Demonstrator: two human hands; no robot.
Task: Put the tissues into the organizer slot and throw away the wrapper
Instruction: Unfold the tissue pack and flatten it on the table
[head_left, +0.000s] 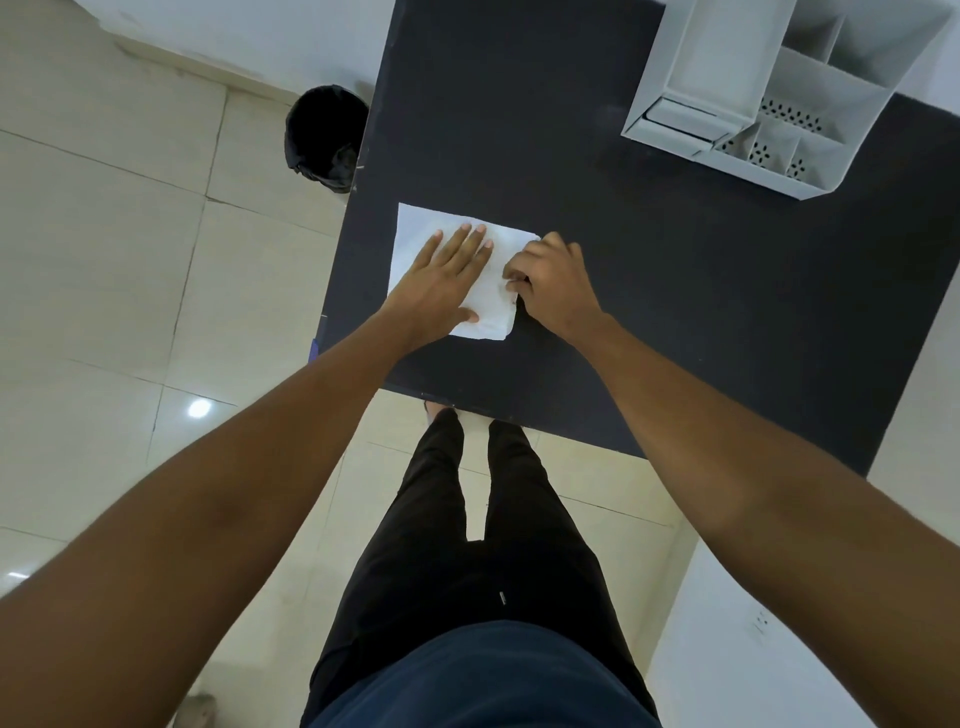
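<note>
While left hand (441, 280) lies flat and open on tissues (415, 234), pinning stack to dark worktop (649, 291) so sheets stay put. Right hand (550, 280) curled, fingers pinching stack's right edge, likely squaring or lifting it. Organizer (670, 67) at far right corner, well apart, long slot unfilled. Bin (324, 137) on floor beside worktop's left edge. Wrapper not visible.

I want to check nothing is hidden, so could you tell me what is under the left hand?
The left hand lies flat on the white tissues on the dark table. Whatever lies beneath the palm is covered.
</note>
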